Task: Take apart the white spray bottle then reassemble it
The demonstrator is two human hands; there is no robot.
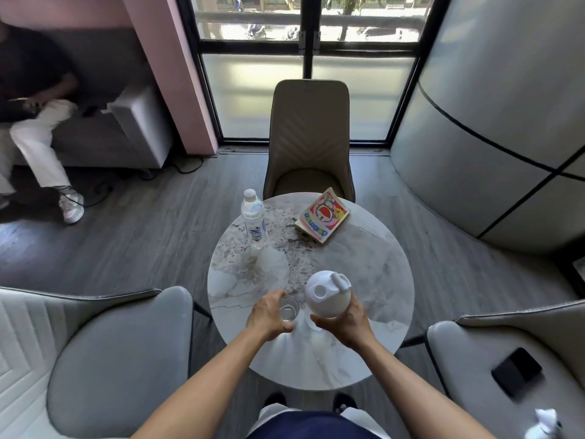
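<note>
Over table (364, 264) | left hand (269, 315) grips glass (288, 308) | right hand (343, 324) grips spray bottle (327, 294)

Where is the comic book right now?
In the head view, the comic book lies on the far right part of the round table, right of the water bottle, near the beige chair.

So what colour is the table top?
The round table is white marble with grey and brownish veins, seen best in the head view.
</note>
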